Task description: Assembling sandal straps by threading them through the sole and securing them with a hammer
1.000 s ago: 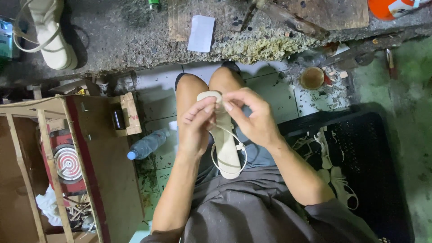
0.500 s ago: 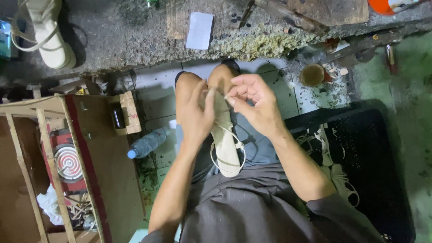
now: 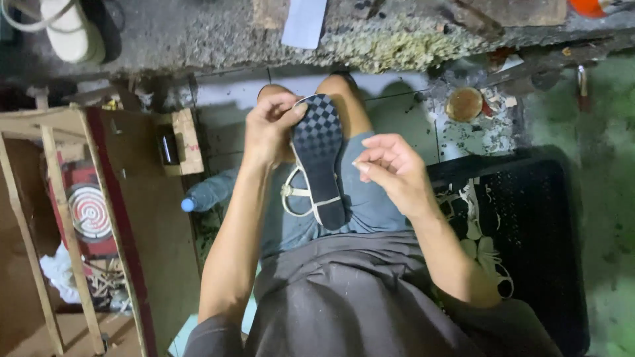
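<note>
Rough concrete and pale floor tiles [image 3: 390, 86] run along the far side, with a wooden frame [image 3: 53, 218] at left and a black plastic crate [image 3: 549, 231] at right. Over the person's lap lies a sandal [image 3: 321, 158], turned sole-up to show its dark checkered tread, cream straps hanging at its left. Left hand [image 3: 271, 129] pinches the sandal's far end between thumb and fingers. Right hand [image 3: 390, 168] hovers just right of the sole, fingers loosely curled, holding nothing. A plastic bottle [image 3: 208, 194] lies near the left knee.
</note>
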